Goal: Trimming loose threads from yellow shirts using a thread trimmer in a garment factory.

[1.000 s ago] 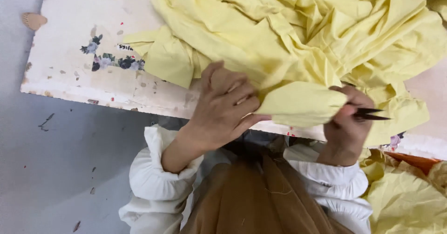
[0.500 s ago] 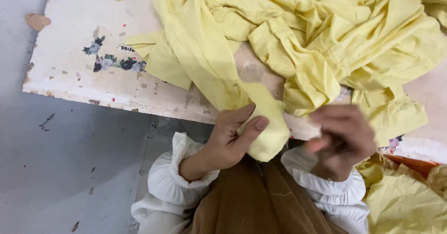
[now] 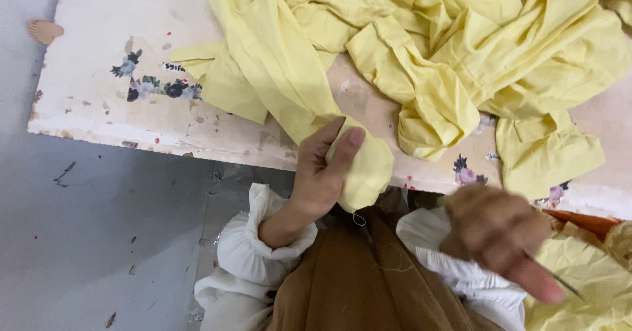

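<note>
The left hand (image 3: 322, 173) is clenched on a fold of yellow cloth (image 3: 359, 166) at the near edge of the table (image 3: 99, 113), thumb pressed over the top of the bunched end, which hangs just past the edge toward the person's lap; from that fold the cloth runs up and away across the tabletop into a big rumpled heap of the same pale yellow fabric (image 3: 461, 48). The right hand (image 3: 500, 235) is lower and to the right, off the table, blurred; it looks closed around a thin dark tool (image 3: 566, 285) whose tip pokes out past the fingers, perhaps small snips, though I can't say for sure. More yellow cloth is piled in the lower right corner (image 3: 592, 285). The tabletop is worn and whitish, with faded flower prints (image 3: 155, 87); both wrists show gathered white cuffs (image 3: 263, 235) over a brown garment (image 3: 355, 278); grey floor (image 3: 99, 239) lies to the left.
</note>
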